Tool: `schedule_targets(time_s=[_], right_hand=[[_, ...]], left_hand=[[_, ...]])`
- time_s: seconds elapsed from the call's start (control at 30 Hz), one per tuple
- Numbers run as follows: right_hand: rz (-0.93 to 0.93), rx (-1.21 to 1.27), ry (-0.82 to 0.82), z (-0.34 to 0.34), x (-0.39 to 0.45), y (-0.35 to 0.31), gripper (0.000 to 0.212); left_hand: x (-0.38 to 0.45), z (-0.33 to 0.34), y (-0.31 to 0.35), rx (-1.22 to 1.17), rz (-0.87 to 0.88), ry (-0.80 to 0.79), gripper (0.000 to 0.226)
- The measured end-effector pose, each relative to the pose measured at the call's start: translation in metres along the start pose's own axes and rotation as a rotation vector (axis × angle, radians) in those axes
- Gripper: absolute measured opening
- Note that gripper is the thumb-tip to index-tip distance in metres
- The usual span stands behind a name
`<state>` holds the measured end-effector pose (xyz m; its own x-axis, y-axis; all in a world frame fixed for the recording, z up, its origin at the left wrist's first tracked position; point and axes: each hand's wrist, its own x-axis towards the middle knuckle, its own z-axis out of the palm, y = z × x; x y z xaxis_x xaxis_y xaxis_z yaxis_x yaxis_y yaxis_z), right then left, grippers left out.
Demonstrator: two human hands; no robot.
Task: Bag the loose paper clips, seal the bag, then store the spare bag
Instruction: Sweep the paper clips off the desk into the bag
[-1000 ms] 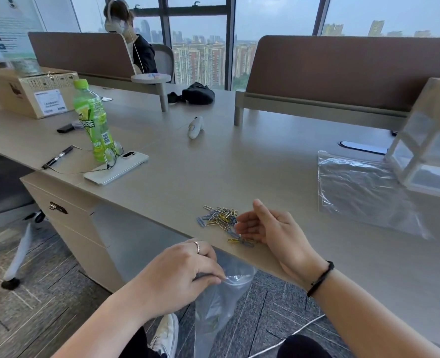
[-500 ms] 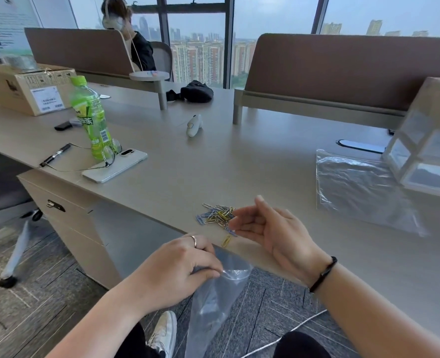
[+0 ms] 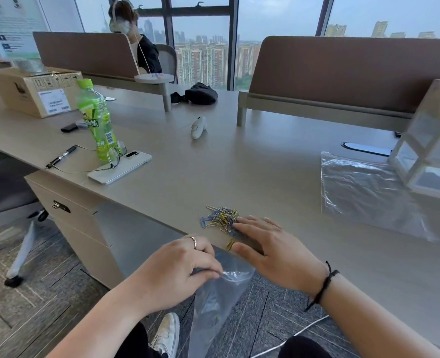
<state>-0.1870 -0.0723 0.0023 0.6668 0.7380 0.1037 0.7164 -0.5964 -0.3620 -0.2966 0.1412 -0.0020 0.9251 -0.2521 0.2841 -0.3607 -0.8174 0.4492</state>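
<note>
Coloured paper clips lie touching right fingers.

Blue, yellow and silver clips on tan desk; clear bags; green bottle; white phone; black pen; grey striped carpet.

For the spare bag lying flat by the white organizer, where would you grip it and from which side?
Probably the near right corner of the spare bag, approached from the person's side with the right hand. It lies flat and crinkled on the desk, so a pinch at a loose edge should lift it. Its far right corner sits against the white organizer, which blocks that side.
</note>
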Motion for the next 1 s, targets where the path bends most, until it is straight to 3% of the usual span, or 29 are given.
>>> schedule_targets(time_s=[0.37, 0.53, 0.67, 0.77, 0.87, 1.0], right_hand=[[-0.100, 0.075, -0.045, 0.006, -0.022, -0.014, 0.077], [-0.158, 0.249, -0.100, 0.004, -0.025, -0.020, 0.059], [-0.042, 0.482, -0.040, -0.006, -0.014, -0.007, 0.047], [0.045, 0.300, 0.039, -0.008, 0.005, 0.010, 0.051], [0.108, 0.090, -0.040, -0.010, 0.028, 0.015, 0.065], [0.055, -0.024, -0.100, -0.005, 0.045, 0.006, 0.075]], left_hand=[[0.002, -0.003, -0.004, 0.004, 0.008, 0.015, 0.013], [0.003, -0.004, -0.005, -0.005, 0.006, 0.006, 0.010], [0.000, -0.005, -0.006, 0.001, -0.003, 0.013, 0.016], [-0.001, -0.005, -0.005, -0.005, -0.015, 0.010, 0.017], [-0.001, -0.005, -0.004, -0.011, -0.018, 0.010, 0.019], [-0.002, -0.008, -0.007, -0.014, -0.026, 0.013, 0.020]])
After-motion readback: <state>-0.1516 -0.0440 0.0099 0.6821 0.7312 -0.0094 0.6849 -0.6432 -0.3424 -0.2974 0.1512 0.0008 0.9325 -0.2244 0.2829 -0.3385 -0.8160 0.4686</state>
